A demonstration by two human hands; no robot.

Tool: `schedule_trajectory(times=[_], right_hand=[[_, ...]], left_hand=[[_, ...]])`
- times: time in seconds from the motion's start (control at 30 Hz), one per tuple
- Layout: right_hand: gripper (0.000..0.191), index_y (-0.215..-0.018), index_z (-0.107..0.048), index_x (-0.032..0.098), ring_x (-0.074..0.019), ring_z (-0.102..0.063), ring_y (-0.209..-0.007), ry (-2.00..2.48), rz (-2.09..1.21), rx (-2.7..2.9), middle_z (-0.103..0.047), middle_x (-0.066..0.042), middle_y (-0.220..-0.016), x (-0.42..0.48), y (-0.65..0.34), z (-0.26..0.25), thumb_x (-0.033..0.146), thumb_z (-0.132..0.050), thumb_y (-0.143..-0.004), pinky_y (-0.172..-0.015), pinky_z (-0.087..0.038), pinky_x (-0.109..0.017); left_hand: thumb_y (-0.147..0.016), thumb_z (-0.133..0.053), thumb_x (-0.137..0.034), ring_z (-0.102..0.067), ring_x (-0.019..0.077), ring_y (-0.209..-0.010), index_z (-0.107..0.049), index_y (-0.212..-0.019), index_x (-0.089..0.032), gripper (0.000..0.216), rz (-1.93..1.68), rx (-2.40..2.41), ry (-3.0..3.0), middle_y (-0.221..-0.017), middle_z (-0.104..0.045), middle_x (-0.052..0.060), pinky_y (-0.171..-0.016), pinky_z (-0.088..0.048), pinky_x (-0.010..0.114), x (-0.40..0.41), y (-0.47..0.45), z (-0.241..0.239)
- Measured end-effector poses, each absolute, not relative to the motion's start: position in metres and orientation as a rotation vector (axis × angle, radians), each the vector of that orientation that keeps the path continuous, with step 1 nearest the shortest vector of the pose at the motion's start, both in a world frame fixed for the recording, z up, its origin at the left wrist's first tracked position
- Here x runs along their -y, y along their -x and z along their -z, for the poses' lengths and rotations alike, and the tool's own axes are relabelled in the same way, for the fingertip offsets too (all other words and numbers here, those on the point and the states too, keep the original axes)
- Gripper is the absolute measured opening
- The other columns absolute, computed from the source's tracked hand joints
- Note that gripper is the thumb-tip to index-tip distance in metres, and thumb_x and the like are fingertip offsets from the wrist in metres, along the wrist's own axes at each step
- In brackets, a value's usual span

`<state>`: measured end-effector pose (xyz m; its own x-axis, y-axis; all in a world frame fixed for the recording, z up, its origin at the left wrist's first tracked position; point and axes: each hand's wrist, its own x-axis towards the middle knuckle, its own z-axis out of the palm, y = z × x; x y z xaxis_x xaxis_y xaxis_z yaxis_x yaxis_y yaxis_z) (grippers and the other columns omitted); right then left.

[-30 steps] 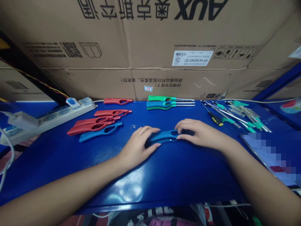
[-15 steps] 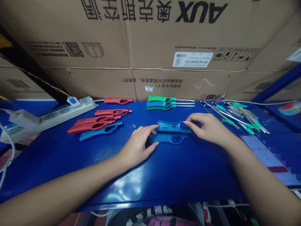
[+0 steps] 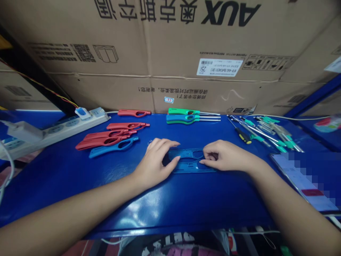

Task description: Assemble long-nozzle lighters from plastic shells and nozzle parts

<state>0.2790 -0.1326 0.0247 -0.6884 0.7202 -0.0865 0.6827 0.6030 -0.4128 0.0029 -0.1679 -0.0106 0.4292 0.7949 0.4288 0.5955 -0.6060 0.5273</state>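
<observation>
Two blue lighter handle shell halves lie lengthwise, one behind the other, between my hands. The far shell half (image 3: 183, 153) has a trigger opening near its right end. In front of it is the near shell half (image 3: 190, 168); my right hand (image 3: 222, 155) pinches it near its right end, thumb and fingers covering part of both pieces. My left hand (image 3: 157, 161) is at their left ends, thumb and index finger spread apart, the thumb over the shells' edge. Small metal screws (image 3: 150, 142) lie partly hidden behind my left hand.
Red shell pieces (image 3: 102, 138) and a blue shell (image 3: 114, 147) lie left. Assembled lighters (image 3: 193, 117) rest at the back. Metal lighter tubes (image 3: 266, 131), a screwdriver (image 3: 243, 137) and a phone (image 3: 303, 181) lie right. A power strip (image 3: 66, 128) stands far left; a cardboard box (image 3: 170, 60) behind.
My right hand has brought its shell half from behind the other one to the near side. The screwdriver's handle has come into view. My left hand has hardly moved.
</observation>
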Motion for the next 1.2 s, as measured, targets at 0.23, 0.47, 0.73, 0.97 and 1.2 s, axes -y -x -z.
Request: schedule_trajectory(times=[0.23, 0.47, 0.73, 0.97, 1.2], right_hand=[[0.018, -0.102, -0.064, 0.022, -0.0128, -0.054, -0.075, 1.096, -0.589, 2.642, -0.063, -0.002, -0.102, 0.136, -0.279, -0.025, 0.03, -0.07, -0.087, -0.067, -0.041, -0.026], [0.008, -0.098, -0.066, 0.021, -0.0143, -0.057, -0.08, 1.014, -0.579, 2.665, -0.064, -0.002, -0.098, 0.135, -0.272, -0.016, 0.022, -0.062, -0.091, -0.069, -0.041, -0.026], [0.007, -0.098, -0.065, 0.02, -0.0125, -0.055, -0.073, 1.0, -0.544, 2.616, -0.064, -0.001, -0.093, 0.133, -0.269, -0.011, 0.021, -0.062, -0.091, -0.067, -0.041, -0.025], [0.007, -0.097, -0.068, 0.02, -0.0138, -0.058, -0.076, 0.995, -0.53, 2.594, -0.067, -0.002, -0.093, 0.132, -0.269, -0.009, 0.021, -0.064, -0.091, -0.068, -0.042, -0.026], [0.009, -0.098, -0.069, 0.02, -0.0153, -0.063, -0.081, 0.971, -0.49, 2.619, -0.069, -0.003, -0.096, 0.132, -0.27, -0.009, 0.021, -0.063, -0.092, -0.069, -0.044, -0.026]], left_hand=[[-0.086, -0.058, -0.013, -0.06, 0.0236, -0.105, -0.062, -0.118, -0.021, 0.033, -0.813, -1.03, -2.468, -0.113, -0.069, 0.005, -0.094, -0.045, 0.043, 0.171, -0.003, 0.01], [-0.082, -0.054, -0.005, -0.06, 0.0225, -0.101, -0.064, -0.117, -0.019, 0.039, -0.819, -0.992, -2.421, -0.111, -0.07, 0.005, -0.093, -0.049, 0.04, 0.165, -0.003, 0.014], [-0.091, -0.052, -0.011, -0.06, 0.0246, -0.108, -0.063, -0.121, -0.019, 0.033, -0.625, -1.085, -2.535, -0.118, -0.067, 0.007, -0.097, -0.049, 0.044, 0.163, 0.002, 0.003], [-0.103, -0.047, -0.043, -0.053, 0.0299, -0.134, -0.048, -0.146, -0.016, 0.051, -0.297, -1.123, -2.755, -0.146, -0.058, 0.012, -0.113, -0.041, 0.052, 0.179, 0.002, -0.013], [-0.104, -0.048, -0.039, -0.05, 0.028, -0.14, -0.048, -0.148, -0.018, 0.049, -0.264, -1.092, -2.816, -0.152, -0.052, 0.011, -0.118, -0.039, 0.053, 0.177, 0.01, -0.002]])
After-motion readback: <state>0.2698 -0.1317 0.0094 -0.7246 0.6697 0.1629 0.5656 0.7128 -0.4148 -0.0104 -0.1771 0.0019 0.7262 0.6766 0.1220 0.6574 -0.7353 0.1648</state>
